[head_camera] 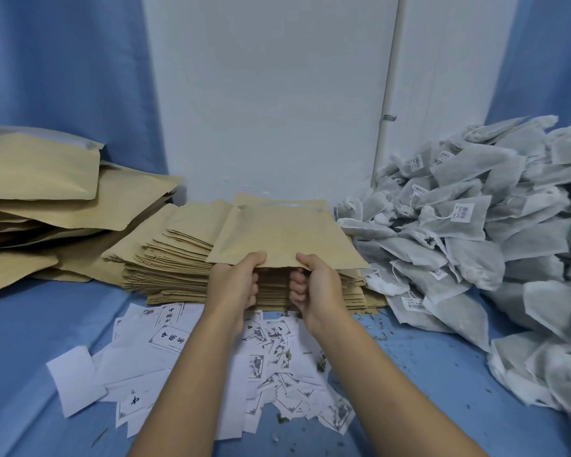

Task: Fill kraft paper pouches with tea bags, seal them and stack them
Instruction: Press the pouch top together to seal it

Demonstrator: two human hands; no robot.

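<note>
Flat kraft pouch (284,235), plain tan, pinched at its near edge by the left hand (236,285) and right hand (314,285), and tilted up over the stack of empty pouches (172,268), a tall, slightly fanned central pile. Left: fuller pouches (37,179), loosely heaped, the topmost showing a pale lining at its mouth. Right: heap of grey-white tea bags (475,225) with strings and printed tags.

Soft, even, cool-tinted light fills the scene, leaving only faint shadows under the flat tan kraft paper pouch (287,235) and along the foot of the heap of grey-white mesh tea bags (475,232), while the wide lens bows the pale white wall panel (271,94) at its edges and slightly blurs the frame's lower corners.
</note>
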